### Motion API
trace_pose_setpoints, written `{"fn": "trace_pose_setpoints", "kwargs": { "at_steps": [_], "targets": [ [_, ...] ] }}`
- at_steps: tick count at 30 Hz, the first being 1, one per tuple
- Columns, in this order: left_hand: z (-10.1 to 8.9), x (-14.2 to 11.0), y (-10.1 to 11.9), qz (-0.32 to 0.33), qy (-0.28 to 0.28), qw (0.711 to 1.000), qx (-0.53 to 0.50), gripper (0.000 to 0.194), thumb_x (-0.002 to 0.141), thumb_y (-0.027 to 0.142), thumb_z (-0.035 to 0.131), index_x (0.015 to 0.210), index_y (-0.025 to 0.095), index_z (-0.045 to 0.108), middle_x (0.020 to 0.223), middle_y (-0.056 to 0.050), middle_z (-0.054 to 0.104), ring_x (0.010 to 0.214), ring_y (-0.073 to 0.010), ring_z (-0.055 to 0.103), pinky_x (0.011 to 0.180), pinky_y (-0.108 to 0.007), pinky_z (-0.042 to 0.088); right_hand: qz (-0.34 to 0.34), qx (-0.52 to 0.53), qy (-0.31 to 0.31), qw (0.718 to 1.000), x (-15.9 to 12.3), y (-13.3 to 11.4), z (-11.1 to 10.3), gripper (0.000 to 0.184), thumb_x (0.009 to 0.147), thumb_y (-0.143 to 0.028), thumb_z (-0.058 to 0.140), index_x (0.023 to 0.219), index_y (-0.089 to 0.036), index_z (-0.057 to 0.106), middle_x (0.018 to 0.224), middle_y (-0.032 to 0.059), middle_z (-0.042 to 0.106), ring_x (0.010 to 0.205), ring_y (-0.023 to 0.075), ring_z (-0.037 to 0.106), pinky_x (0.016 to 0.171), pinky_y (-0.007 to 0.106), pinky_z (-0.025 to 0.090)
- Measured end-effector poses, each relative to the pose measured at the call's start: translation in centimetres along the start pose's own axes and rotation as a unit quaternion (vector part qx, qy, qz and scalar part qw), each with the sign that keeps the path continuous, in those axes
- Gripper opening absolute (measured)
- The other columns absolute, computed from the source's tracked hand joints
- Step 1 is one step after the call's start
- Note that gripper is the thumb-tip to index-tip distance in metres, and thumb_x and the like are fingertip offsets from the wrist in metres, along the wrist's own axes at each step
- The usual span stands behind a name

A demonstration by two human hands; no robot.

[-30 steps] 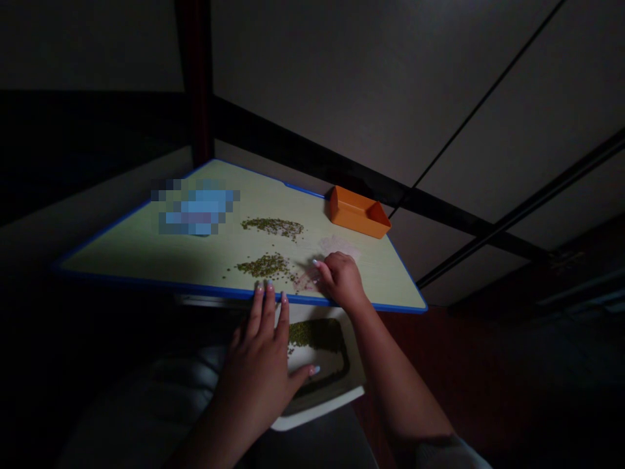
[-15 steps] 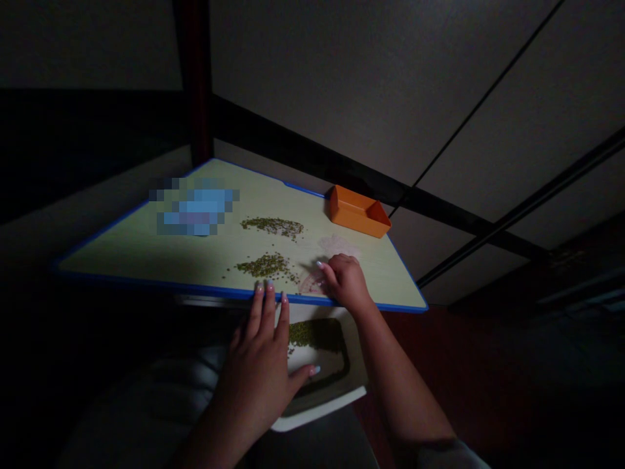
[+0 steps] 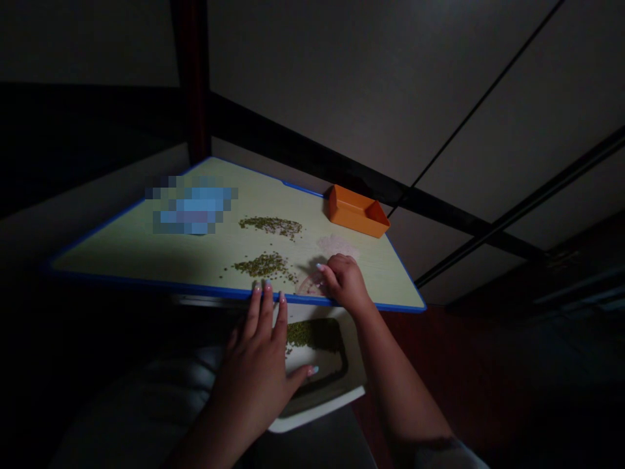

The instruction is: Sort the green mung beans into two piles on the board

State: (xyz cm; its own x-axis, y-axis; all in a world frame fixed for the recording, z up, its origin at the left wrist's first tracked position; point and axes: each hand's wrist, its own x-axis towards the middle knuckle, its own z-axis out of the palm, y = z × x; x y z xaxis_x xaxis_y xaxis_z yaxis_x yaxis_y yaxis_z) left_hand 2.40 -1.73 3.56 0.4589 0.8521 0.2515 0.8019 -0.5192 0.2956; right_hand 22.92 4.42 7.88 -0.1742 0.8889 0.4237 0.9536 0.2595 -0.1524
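1. The left hand [image 3: 261,361] is open, palm down with fingers apart; its fingertips rest at the near blue edge of the table [image 3: 137,257], and its thumb sticks out over the tub.
2. The right hand [image 3: 346,280] is curled closed on the table near that same edge, thumb pointing toward the seeds. The light is dim and the palm is turned away, so I cannot tell whether anything is inside it.
3. The near pile of seeds [image 3: 263,266], small and greenish, lies loosely spread on the table just beyond the left fingertips, with stray ones around it.
4. The far pile of seeds [image 3: 273,226] lies behind it as a longer strip, with a bare band between the two.
5. Below the table edge sits a white tub [image 3: 317,412], partly covered by the left hand. More seeds [image 3: 312,333] are heaped in its far part.
6. An orange box [image 3: 359,223] stands at the table's far right corner, open at the top.
7. Pale pink marks [image 3: 336,245] show on the tabletop just beyond the right hand.
8. A blurred blue patch [image 3: 195,208] covers something on the table's left side.
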Motion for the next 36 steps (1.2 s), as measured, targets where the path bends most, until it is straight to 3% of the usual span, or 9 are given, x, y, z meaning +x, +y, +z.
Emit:
{"fn": "trace_pose_setpoints", "kwargs": {
  "at_steps": [7,12,20,28,36],
  "targets": [
    [-0.1,0.0,0.0,0.003,0.002,1.000,0.004,0.094,0.068,0.057,0.058,0.142,0.007,0.029,0.157,-0.021,0.005,0.146,-0.0343,0.001,0.099,-0.052,0.042,0.023,-0.028,-0.007,0.999,0.1,-0.5,-0.1,0.040,0.096,-0.034,0.041,0.064,-0.017,0.057,0.065,0.0042,0.058,0.068,0.0156,0.050,0.070,0.028,0.032],
    [-0.2,0.0,0.1,-0.003,-0.007,1.000,-0.001,0.094,0.067,0.056,0.058,0.142,0.007,0.030,0.157,-0.020,0.004,0.146,-0.0345,0.002,0.099,-0.051,0.041,0.066,-0.066,0.025,0.995,0.1,-0.5,-0.1,0.038,0.096,-0.033,0.043,0.063,-0.017,0.056,0.066,0.0047,0.060,0.069,0.0160,0.051,0.069,0.029,0.030],
    [-0.2,0.0,0.0,-0.001,-0.009,1.000,0.002,0.093,0.068,0.054,0.059,0.143,0.008,0.028,0.158,-0.018,0.001,0.146,-0.0329,-0.001,0.100,-0.050,0.041,0.042,-0.056,0.040,0.997,0.1,-1.3,0.0,0.037,0.095,-0.032,0.044,0.063,-0.017,0.055,0.066,0.0034,0.060,0.069,0.0155,0.052,0.070,0.029,0.028],
    [-0.1,-0.1,-0.1,0.000,-0.005,1.000,0.004,0.092,0.068,0.055,0.058,0.143,0.009,0.030,0.158,-0.017,0.002,0.146,-0.0331,0.000,0.100,-0.051,0.041,0.020,-0.049,0.003,0.999,0.2,-2.0,-0.4,0.036,0.095,-0.032,0.045,0.064,-0.017,0.056,0.067,0.0032,0.061,0.071,0.0154,0.052,0.071,0.029,0.028],
    [0.1,-0.1,-0.1,0.001,0.002,1.000,0.007,0.095,0.067,0.056,0.058,0.144,0.008,0.027,0.158,-0.017,0.002,0.146,-0.0328,0.000,0.099,-0.050,0.042,0.057,-0.065,0.051,0.995,0.1,-1.6,-0.2,0.037,0.095,-0.031,0.043,0.063,-0.017,0.054,0.067,0.0037,0.061,0.071,0.0155,0.052,0.072,0.029,0.028]
  ]
}}
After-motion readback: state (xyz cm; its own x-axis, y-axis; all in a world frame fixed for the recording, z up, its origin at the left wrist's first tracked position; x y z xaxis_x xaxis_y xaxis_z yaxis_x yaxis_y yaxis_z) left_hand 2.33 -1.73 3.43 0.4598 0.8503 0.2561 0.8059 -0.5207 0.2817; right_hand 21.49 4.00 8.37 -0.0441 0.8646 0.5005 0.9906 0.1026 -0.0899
